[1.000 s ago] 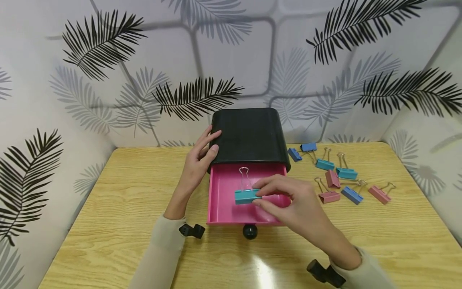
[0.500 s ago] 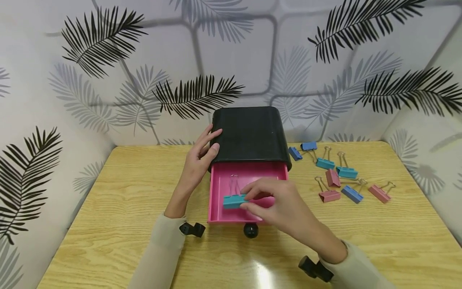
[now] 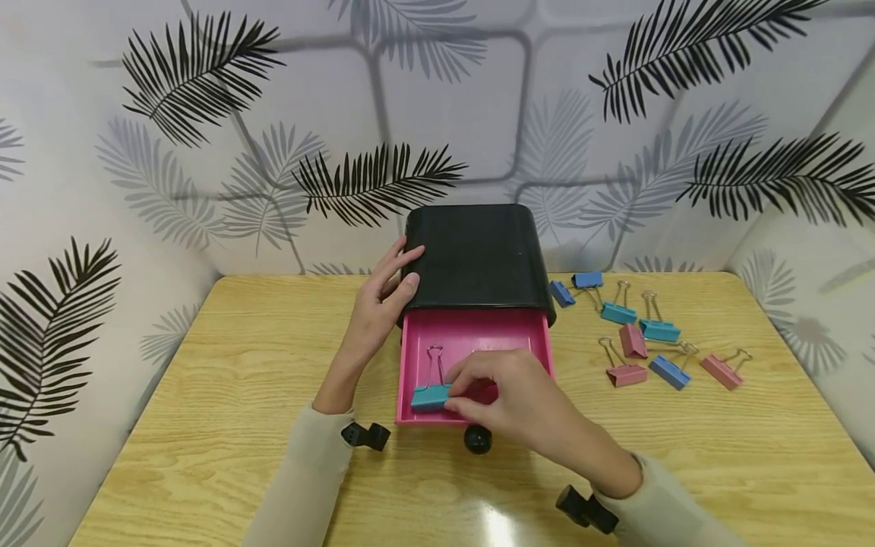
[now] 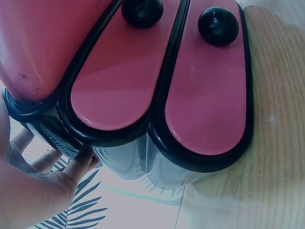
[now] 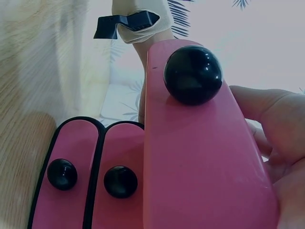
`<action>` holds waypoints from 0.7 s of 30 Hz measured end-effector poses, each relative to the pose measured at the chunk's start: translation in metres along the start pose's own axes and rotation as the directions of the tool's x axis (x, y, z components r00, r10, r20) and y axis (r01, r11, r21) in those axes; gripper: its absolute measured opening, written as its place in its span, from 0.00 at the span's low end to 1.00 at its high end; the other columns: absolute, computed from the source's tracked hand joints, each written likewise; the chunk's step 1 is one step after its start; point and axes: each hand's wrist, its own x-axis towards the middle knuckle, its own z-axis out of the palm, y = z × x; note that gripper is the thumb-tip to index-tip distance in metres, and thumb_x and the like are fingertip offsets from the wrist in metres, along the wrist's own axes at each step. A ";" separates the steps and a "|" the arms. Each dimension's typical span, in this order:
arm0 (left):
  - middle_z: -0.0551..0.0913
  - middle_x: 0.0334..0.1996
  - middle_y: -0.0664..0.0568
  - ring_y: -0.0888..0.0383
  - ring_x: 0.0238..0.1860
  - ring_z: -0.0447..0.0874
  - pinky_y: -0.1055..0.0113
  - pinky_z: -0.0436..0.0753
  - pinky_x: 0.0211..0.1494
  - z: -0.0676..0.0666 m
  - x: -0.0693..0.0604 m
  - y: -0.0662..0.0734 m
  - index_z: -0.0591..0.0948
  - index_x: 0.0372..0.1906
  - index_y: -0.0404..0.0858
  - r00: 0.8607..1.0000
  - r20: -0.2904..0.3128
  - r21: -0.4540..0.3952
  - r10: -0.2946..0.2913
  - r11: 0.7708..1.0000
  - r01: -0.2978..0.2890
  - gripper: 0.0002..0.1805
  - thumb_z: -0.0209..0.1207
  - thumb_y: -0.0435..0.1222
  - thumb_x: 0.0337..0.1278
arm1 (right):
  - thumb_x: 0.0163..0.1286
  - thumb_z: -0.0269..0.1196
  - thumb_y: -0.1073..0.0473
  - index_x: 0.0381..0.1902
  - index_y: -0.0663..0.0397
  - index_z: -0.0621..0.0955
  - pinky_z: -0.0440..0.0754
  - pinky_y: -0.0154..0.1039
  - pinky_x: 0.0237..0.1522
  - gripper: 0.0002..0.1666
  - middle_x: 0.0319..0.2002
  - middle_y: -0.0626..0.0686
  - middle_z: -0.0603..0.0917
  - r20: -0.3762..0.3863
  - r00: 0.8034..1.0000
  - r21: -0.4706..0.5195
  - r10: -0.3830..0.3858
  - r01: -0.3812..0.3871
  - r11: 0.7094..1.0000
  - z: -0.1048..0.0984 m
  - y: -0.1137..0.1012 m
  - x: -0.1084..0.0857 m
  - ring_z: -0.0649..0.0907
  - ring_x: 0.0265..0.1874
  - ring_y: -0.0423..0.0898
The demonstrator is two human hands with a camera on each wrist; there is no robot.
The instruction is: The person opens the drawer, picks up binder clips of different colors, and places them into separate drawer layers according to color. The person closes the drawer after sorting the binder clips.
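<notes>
In the head view a black cabinet (image 3: 478, 254) stands with its top pink drawer (image 3: 408, 365) pulled out. My left hand (image 3: 376, 308) rests against the cabinet's left side, fingers spread; the left wrist view shows this hand (image 4: 43, 181) beside the casing. Between thumb and fingers, my right hand (image 3: 522, 395) pinches the right end of a teal binder clip (image 3: 429, 398) low inside the drawer's front left corner, its wire handles pointing back. In the right wrist view the drawer front (image 5: 200, 157) hides the clip, and the right hand (image 5: 281, 138) shows partly behind it.
Several blue, teal and pink binder clips (image 3: 626, 375) lie on the wooden table (image 3: 260, 349) right of the cabinet. A black round knob (image 3: 477, 439) juts from the drawer front. Two closed drawers (image 4: 209, 95) sit below the open one. A patterned backdrop (image 3: 437, 99) rises behind.
My right hand has carried the teal clip left and toward the drawer's front, lower into the drawer. The left hand has stayed against the cabinet.
</notes>
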 end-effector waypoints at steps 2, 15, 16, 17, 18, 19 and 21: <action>0.55 0.80 0.39 0.40 0.70 0.71 0.56 0.74 0.64 0.000 0.000 0.001 0.72 0.72 0.29 1.000 0.001 -0.001 -0.001 1.000 0.001 0.25 0.50 0.30 0.74 | 0.58 0.79 0.59 0.30 0.45 0.89 0.85 0.37 0.45 0.07 0.40 0.43 0.90 0.006 1.000 -0.017 -0.007 0.008 1.000 0.001 0.000 0.001 0.87 0.40 0.36; 0.56 0.79 0.36 0.42 0.79 0.55 0.42 0.65 0.73 0.006 0.000 -0.002 0.73 0.71 0.27 1.000 -0.013 -0.026 0.011 1.000 -0.012 0.24 0.51 0.29 0.74 | 0.58 0.78 0.60 0.32 0.46 0.90 0.84 0.36 0.42 0.06 0.38 0.41 0.90 0.073 0.997 0.011 0.016 -0.017 1.000 0.003 0.004 0.000 0.86 0.38 0.35; 0.57 0.79 0.36 0.42 0.79 0.55 0.42 0.65 0.73 0.005 0.000 -0.002 0.73 0.71 0.27 1.000 -0.018 -0.025 0.017 1.000 -0.018 0.24 0.51 0.29 0.74 | 0.59 0.78 0.60 0.33 0.46 0.90 0.84 0.37 0.42 0.06 0.37 0.41 0.90 0.076 0.997 0.009 0.011 -0.012 1.000 0.003 0.004 0.001 0.85 0.37 0.34; 0.56 0.79 0.36 0.41 0.79 0.56 0.42 0.64 0.73 0.004 0.001 -0.002 0.73 0.71 0.27 1.000 -0.020 -0.026 0.023 0.999 -0.024 0.24 0.51 0.29 0.74 | 0.59 0.78 0.59 0.34 0.46 0.90 0.84 0.37 0.42 0.06 0.37 0.40 0.89 0.079 0.997 0.005 0.002 -0.002 1.000 0.003 0.005 0.002 0.85 0.37 0.34; 0.56 0.79 0.35 0.41 0.78 0.57 0.42 0.65 0.73 0.003 0.001 -0.002 0.73 0.71 0.27 0.999 -0.022 -0.025 0.027 0.999 -0.027 0.24 0.51 0.29 0.74 | 0.59 0.78 0.59 0.34 0.47 0.90 0.84 0.37 0.42 0.06 0.36 0.40 0.89 0.084 0.996 0.002 -0.001 0.001 1.000 0.003 0.005 0.003 0.85 0.36 0.34; 0.56 0.79 0.35 0.41 0.78 0.57 0.42 0.65 0.73 0.003 0.001 -0.002 0.73 0.71 0.27 0.999 -0.024 -0.023 0.029 0.999 -0.030 0.24 0.51 0.29 0.74 | 0.59 0.78 0.59 0.35 0.47 0.90 0.84 0.37 0.42 0.06 0.36 0.40 0.89 0.089 0.996 -0.003 -0.003 0.004 1.000 0.003 0.005 0.004 0.85 0.36 0.34; 0.56 0.79 0.35 0.41 0.78 0.57 0.42 0.65 0.74 0.001 0.001 -0.001 0.73 0.71 0.27 0.999 -0.023 -0.019 0.030 0.999 -0.030 0.24 0.52 0.29 0.74 | 0.60 0.77 0.59 0.36 0.47 0.90 0.84 0.38 0.42 0.07 0.35 0.39 0.89 0.100 0.995 -0.008 -0.001 0.002 1.000 0.004 0.005 0.005 0.84 0.35 0.34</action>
